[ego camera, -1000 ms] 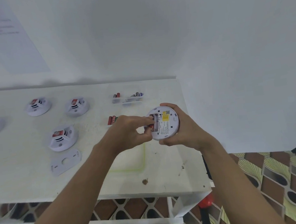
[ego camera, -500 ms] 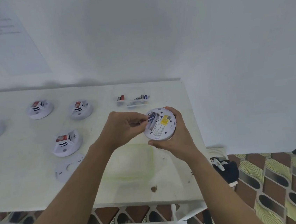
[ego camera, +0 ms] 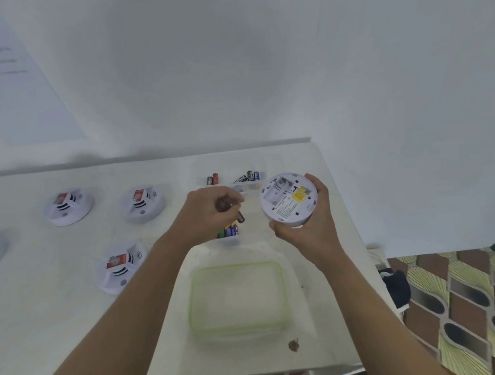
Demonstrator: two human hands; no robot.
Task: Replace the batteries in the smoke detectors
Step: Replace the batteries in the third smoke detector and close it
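4 other detectors (ego camera: 68,206) on table (ego camera: 41,331), red cells showing: prob. queued. L hand (ego camera: 209,214) curls round dark battery (ego camera: 240,217), just above battery tray (ego camera: 229,232), likely to drop it. R hand (ego camera: 308,226) grips held detector (ego camera: 288,199) by rim, back tilted toward viewer, bay empty, ready for fresh cells.

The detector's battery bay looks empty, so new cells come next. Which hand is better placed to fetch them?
Left. The right hand grips the smoke detector; the left hand is close by the loose batteries, though it seems to pinch a dark battery.
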